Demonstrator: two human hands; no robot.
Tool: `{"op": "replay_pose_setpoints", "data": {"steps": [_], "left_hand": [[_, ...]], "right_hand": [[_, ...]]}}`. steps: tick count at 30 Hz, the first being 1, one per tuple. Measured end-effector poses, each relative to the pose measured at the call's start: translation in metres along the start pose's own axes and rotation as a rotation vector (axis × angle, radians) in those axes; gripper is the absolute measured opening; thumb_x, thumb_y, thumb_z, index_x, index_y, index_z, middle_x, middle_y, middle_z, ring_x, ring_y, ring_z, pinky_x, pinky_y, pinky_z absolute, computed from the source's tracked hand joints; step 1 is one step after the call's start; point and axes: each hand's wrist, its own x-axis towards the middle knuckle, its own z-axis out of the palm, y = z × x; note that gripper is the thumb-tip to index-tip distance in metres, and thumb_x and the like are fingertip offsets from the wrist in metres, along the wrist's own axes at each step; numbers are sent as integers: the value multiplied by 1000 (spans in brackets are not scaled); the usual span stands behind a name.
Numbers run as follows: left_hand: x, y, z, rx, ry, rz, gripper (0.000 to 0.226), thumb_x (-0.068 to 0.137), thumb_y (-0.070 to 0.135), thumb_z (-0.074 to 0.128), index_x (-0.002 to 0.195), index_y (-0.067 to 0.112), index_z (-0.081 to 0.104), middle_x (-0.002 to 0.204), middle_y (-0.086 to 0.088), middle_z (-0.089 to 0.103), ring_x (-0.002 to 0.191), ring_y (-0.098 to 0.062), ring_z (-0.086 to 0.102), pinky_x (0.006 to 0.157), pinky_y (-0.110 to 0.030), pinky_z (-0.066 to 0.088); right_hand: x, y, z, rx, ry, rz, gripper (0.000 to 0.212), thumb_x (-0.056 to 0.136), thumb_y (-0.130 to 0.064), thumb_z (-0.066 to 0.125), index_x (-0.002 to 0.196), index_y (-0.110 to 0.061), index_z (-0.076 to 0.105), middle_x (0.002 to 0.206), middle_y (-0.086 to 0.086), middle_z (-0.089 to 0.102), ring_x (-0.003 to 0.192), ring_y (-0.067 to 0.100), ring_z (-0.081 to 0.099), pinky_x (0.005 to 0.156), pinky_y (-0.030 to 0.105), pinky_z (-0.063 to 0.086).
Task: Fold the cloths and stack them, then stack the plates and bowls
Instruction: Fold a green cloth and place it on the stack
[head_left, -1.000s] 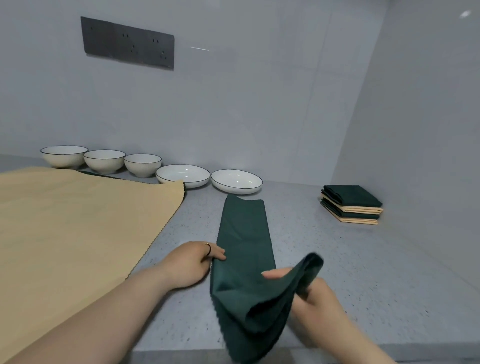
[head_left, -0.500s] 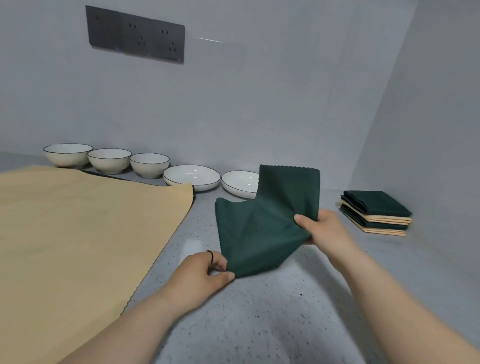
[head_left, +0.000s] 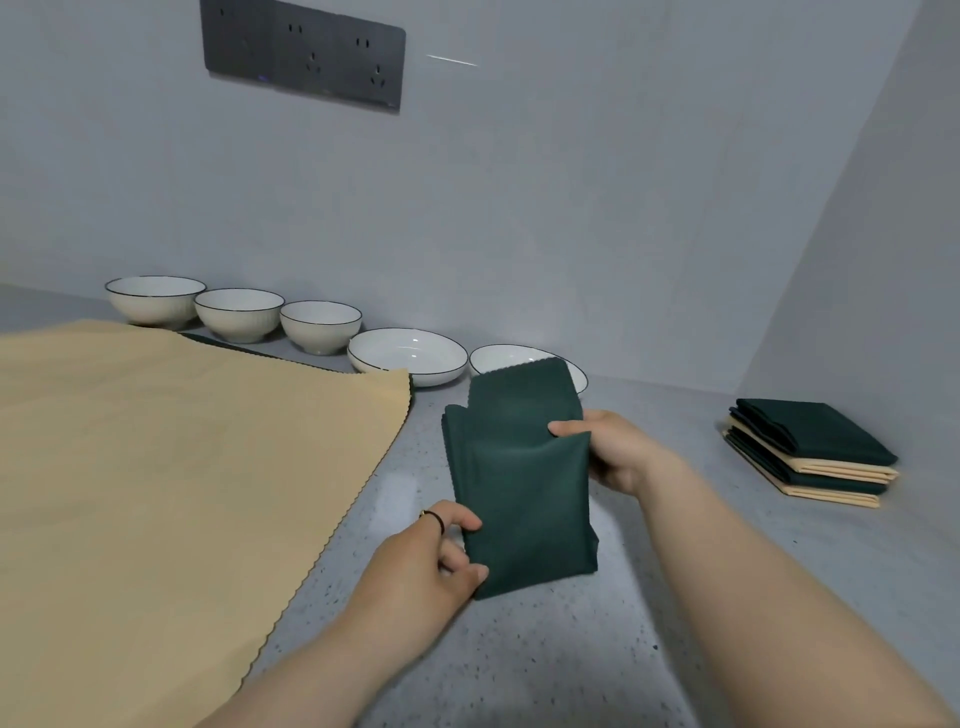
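A dark green cloth (head_left: 519, 478), folded into a narrow strip doubled over, is held just above the grey counter (head_left: 571, 649). My left hand (head_left: 431, 561) pinches its near left corner. My right hand (head_left: 613, 452) grips its right edge, thumb on top. A large tan cloth (head_left: 156, 467) lies spread flat on the left. A stack of folded green and tan cloths (head_left: 810, 452) sits at the right by the side wall. Three white bowls (head_left: 239, 314) and two shallow plates (head_left: 408, 356) line the back wall; the green cloth hides part of the right plate (head_left: 498, 358).
A dark socket panel (head_left: 304, 57) is fixed high on the back wall. The side wall (head_left: 883, 260) closes off the counter on the right. A thin dark edge of another cloth (head_left: 249, 349) shows from under the tan cloth near the bowls.
My right hand has brought the lifted end of the green cloth over and down onto the rest, doubling the strip. The left hand kept its hold on the near corner.
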Motion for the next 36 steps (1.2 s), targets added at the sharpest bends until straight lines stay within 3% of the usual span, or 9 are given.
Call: {"op": "replay_pose_setpoints", "data": {"steps": [4,10,14,16,20,24,28,31,36], "left_hand": [[2,-1,0,77,23,34,30,91,23,54,91,48,36,67,10,55,81,-4,55,67,-5,38],[5,-3,0,225,72,112,38,93,31,50,129,43,43,76,16,46,73,0,45,66,-6,35],[5,-1,4,312,55,83,40,94,34,46,134,38,41,79,20,40,91,-3,43,78,-9,30],[4,2,4,340,37,63,40,95,34,45,135,36,41,78,20,40,98,-6,44,87,-12,32],[3,7,4,420,34,67,40,96,33,42,136,33,40,75,21,36,94,-7,39,87,-13,28],[1,12,6,569,-11,89,42,98,35,35,140,32,33,77,19,35,107,-9,38,93,-15,23],[4,17,5,633,61,133,38,99,33,33,135,28,43,117,14,45,122,-9,34,91,-15,21],[21,21,8,674,89,206,43,100,26,28,143,27,30,149,9,26,137,-10,22,111,-19,12],[43,11,22,788,-143,134,47,102,24,20,148,19,15,156,4,13,143,-11,13,115,-23,6]], "right_hand": [[21,16,6,123,-31,82,17,94,-5,46,87,-7,61,60,0,71,51,10,68,49,17,54],[36,24,10,170,-14,132,29,98,-27,43,84,-8,61,54,-1,69,46,9,66,40,15,49],[34,22,6,157,-44,166,68,89,-60,35,122,-7,59,75,7,60,70,26,59,64,28,48],[29,22,0,82,-119,183,74,86,-67,28,119,-9,60,93,11,57,87,28,53,78,32,46],[-2,19,-11,-33,-333,147,45,91,-54,34,107,-20,58,88,-2,70,73,10,67,70,24,55],[-32,22,-12,-358,-443,60,38,76,-39,52,111,-23,57,112,-7,64,101,9,61,89,21,48],[-47,39,-13,-272,-373,-24,35,75,-31,58,108,-21,59,116,-4,65,105,12,62,95,24,48],[-52,44,-10,-214,-352,-47,37,76,-30,59,112,-19,59,120,1,64,112,17,60,101,30,45],[-55,46,-8,-166,-310,-44,42,75,-32,61,113,-13,60,120,7,64,113,23,60,102,34,44]]}}
